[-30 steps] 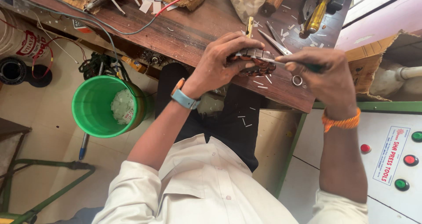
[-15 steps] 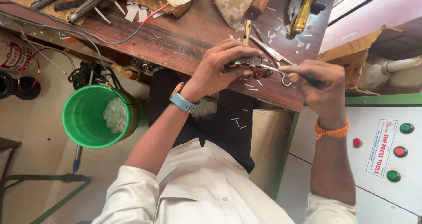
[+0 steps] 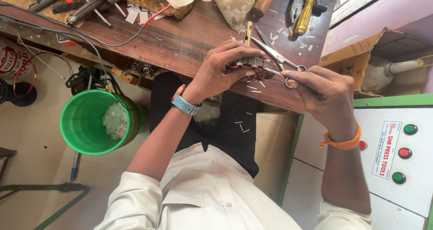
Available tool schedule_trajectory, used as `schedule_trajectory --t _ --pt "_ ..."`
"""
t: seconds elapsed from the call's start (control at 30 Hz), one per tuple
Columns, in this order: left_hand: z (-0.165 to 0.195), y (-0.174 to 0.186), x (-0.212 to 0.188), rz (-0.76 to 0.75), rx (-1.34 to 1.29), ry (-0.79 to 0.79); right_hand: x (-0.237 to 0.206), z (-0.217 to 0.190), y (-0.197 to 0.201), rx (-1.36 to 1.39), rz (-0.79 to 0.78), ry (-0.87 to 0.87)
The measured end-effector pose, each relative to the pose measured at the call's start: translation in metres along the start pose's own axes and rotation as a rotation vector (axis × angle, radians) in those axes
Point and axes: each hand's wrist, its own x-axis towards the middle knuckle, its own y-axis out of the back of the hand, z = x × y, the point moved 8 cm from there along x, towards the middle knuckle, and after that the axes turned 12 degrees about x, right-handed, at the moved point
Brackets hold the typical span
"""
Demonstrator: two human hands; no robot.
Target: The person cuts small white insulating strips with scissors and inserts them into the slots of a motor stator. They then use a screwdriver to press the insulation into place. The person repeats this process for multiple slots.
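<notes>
The left hand (image 3: 221, 69) is closed around a round metal core (image 3: 252, 67) with copper windings, holding it at the near edge of the wooden workbench (image 3: 180, 40). The fingers wrap over the top of the core and the thumb presses from below. The right hand (image 3: 322, 92) pinches a thin metal tool (image 3: 276, 72) between thumb and fingers; its tip meets the side of the core. What kind of tool it is cannot be told, since the hand hides most of it. A pair of scissors (image 3: 277, 56) lies on the bench just behind the core. A yellow-handled screwdriver (image 3: 304, 15) lies farther back. Small white slips are scattered over the bench top. A green bucket (image 3: 92, 121) stands on the floor to the left, below the bench. A white control box (image 3: 397, 153) with coloured buttons stands to the right.
</notes>
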Motion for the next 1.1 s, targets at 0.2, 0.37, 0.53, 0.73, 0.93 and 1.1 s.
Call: schedule_trajectory --t 0.2,0.37,0.53,0.73,0.93,1.1 --pt "0.005 -0.002 0.002 -0.021 0.035 0.0 0.012 -0.017 0.005 -0.141 -0.091 0.033" --pt "0.005 -0.001 0.003 -0.024 0.042 0.012 0.013 -0.043 0.001 -0.322 -0.136 0.178" --pt "0.006 -0.003 -0.001 0.011 0.071 -0.024 0.002 -0.043 -0.003 -0.357 -0.15 0.13" --pt "-0.006 0.004 -0.006 0.093 0.046 0.183 -0.024 -0.028 0.003 -0.017 0.097 -0.059" --pt "0.004 0.003 -0.022 0.323 0.276 0.373 -0.032 0.026 -0.031 0.583 0.445 -0.302" --pt "-0.009 0.003 -0.03 0.175 0.124 0.371 -0.017 0.031 -0.076 0.642 0.423 -0.268"
